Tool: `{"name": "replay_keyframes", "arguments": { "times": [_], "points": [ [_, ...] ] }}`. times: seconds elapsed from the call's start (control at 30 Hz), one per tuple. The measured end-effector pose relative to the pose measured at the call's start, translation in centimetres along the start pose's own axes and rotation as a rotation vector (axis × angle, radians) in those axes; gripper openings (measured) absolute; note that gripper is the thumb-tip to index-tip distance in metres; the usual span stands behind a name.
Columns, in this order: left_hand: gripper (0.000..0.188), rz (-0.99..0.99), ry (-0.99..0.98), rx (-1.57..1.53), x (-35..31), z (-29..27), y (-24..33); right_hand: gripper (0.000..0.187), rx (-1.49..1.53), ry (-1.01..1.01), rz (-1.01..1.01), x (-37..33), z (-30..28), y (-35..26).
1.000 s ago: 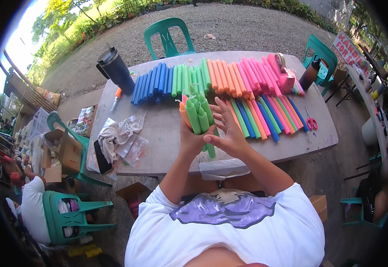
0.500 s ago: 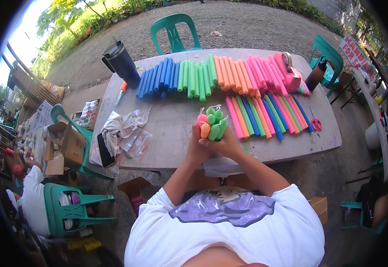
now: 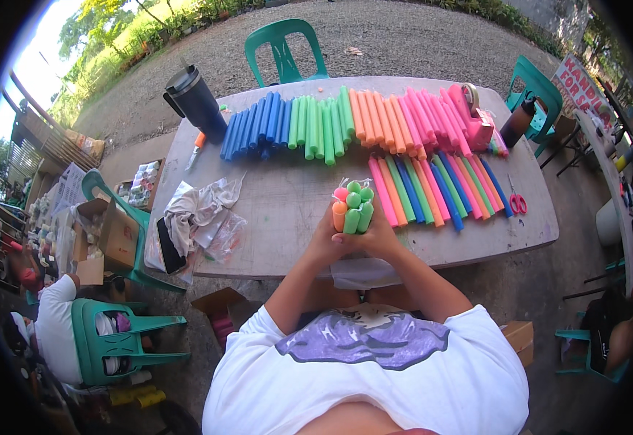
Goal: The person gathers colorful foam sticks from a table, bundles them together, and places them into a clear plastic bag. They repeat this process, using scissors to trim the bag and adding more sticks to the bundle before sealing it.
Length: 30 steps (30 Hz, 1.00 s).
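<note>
A bundle of candles [image 3: 353,209], several green with a pink and an orange one on its left side, stands upright between my two hands above the near part of the table. My left hand [image 3: 324,241] wraps the bundle's left side and my right hand [image 3: 379,236] its right side; the fingers are closed and partly hidden. White wicks show at the tops. Just beyond the right hand lies a row of mixed pink, orange, blue and green candles [image 3: 432,190]. Behind it are blue candles [image 3: 258,125], green candles [image 3: 321,125], orange candles [image 3: 381,116] and pink candles [image 3: 429,116].
On the table [image 3: 280,206] are a dark tumbler [image 3: 200,105], an orange-handled knife [image 3: 198,142], crumpled cloth and plastic [image 3: 204,206], a black phone-like slab [image 3: 170,245], a pink tape dispenser [image 3: 480,132], a brown bottle [image 3: 518,123] and red scissors [image 3: 519,204]. Green chairs [image 3: 286,51] stand around; a person [image 3: 56,330] sits at left.
The bundle and both hands have shifted slightly right, and the candle tops are turned a little, showing more upright. The rows on the table are unchanged.
</note>
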<state>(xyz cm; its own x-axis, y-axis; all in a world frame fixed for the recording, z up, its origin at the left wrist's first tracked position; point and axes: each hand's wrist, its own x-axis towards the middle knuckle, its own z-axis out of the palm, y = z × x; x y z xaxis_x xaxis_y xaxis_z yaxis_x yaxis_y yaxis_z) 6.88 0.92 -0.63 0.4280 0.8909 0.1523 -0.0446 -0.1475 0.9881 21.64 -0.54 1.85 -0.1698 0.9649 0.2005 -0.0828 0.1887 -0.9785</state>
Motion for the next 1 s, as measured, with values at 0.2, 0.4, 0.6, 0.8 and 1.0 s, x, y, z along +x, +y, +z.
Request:
{"name": "replay_keyframes", "arguments": {
  "times": [0.2, 0.4, 0.6, 0.8, 1.0],
  "points": [
    [0.072, -0.054, 0.002, -0.006, -0.2, -0.1, 0.3, 0.094, -0.017, -0.014, 0.003, 0.0, -0.1, 0.3],
    [0.069, -0.162, -0.072, -0.168, -0.6, -0.8, 0.1, 0.099, 0.023, -0.057, 0.001, 0.1, -0.7, 1.3],
    [0.067, -0.237, -0.111, -0.170, -0.8, -1.2, -0.1, 0.101, 0.047, -0.099, 0.051, 0.1, -1.1, 1.0],
    [0.070, -0.200, -0.133, -0.197, -0.6, -0.9, 0.5, 0.094, 0.106, -0.101, 0.045, 0.2, -1.1, 0.8],
    [0.083, 0.088, 0.056, 0.111, 0.1, 0.3, -1.4, 0.075, -0.141, 0.080, -0.329, -0.6, -0.4, 1.5]
  ]
}}
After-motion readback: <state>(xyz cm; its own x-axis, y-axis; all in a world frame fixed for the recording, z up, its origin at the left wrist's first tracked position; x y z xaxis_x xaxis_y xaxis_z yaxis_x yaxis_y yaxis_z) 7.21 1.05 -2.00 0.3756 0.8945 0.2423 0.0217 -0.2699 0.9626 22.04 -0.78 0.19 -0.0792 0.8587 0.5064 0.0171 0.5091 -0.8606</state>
